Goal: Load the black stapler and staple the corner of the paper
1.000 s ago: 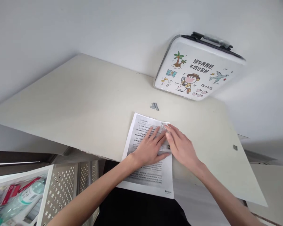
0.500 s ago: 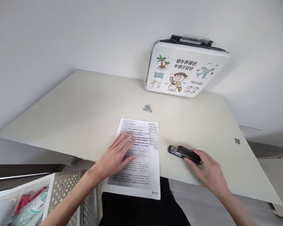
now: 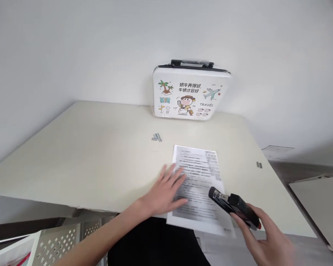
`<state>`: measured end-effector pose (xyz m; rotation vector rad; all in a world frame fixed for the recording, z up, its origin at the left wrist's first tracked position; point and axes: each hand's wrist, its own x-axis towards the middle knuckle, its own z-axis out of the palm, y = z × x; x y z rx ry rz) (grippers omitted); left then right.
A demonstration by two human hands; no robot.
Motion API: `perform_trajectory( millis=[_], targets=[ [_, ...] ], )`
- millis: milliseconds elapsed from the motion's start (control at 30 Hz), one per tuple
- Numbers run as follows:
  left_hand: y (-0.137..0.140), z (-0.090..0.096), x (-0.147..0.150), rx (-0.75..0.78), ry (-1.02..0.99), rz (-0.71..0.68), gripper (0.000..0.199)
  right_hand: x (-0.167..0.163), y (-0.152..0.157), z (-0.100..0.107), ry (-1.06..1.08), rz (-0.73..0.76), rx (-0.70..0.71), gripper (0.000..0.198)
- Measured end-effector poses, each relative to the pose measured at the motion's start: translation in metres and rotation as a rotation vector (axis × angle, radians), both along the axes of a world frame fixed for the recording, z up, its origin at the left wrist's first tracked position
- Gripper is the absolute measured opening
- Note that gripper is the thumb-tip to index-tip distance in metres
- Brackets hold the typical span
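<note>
A printed sheet of paper, perhaps a stack, lies at the table's front edge with its lower end jutting past it. My left hand rests flat with spread fingers on the sheet's left side. A black stapler is in my right hand, thumb on one side and fingers on the other. Its front end points left and hovers over the paper's right edge. Farther back on the table sit several grey strips of staples.
A white case with cartoon prints leans against the wall at the back of the table. More staple strips lie near the right edge. At lower left is a perforated white drawer unit.
The paper has slid to the right under my left hand. The stapler has been lifted off the tabletop and now overlaps the paper's right edge. The camera view has shifted.
</note>
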<state>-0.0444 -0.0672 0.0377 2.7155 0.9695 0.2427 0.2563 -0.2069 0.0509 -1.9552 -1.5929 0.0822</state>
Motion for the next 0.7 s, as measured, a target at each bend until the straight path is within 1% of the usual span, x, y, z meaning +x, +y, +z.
perform_trajectory(
  millis=[133, 233, 300, 367, 433, 467, 533, 600, 700],
  targets=[
    [0.047, -0.014, 0.084, -0.059, -0.022, -0.027, 0.086, 0.004, -0.008, 0.002, 0.011, -0.082, 0.033, 0.049],
    [0.071, -0.02, 0.138, -0.096, -0.026, -0.025, 0.086, 0.004, -0.012, 0.0, -0.007, -0.131, 0.062, 0.049],
    [0.077, -0.022, 0.161, -0.121, -0.091, -0.02, 0.088, 0.003, -0.014, -0.001, -0.02, -0.148, 0.075, 0.049],
    [0.078, -0.023, 0.168, -0.168, -0.235, 0.004, 0.083, 0.002, -0.015, -0.001, -0.022, -0.149, 0.078, 0.047],
    [0.076, -0.021, 0.154, -0.235, -0.415, 0.062, 0.071, 0.0, -0.015, 0.0, -0.017, -0.133, 0.077, 0.044],
    [0.073, -0.02, 0.141, -0.272, -0.498, 0.097, 0.066, -0.002, -0.013, 0.001, -0.015, -0.121, 0.078, 0.042],
    [0.067, -0.015, 0.104, -0.335, -0.603, 0.155, 0.058, -0.006, -0.006, 0.002, -0.007, -0.085, 0.085, 0.04],
    [0.057, -0.009, 0.062, -0.409, -0.639, 0.192, 0.052, -0.013, 0.006, 0.003, 0.015, -0.011, 0.096, 0.036],
    [0.038, 0.0, 0.006, -0.454, -0.649, 0.279, 0.045, -0.031, 0.033, 0.002, 0.09, 0.183, 0.084, 0.028]
  ],
)
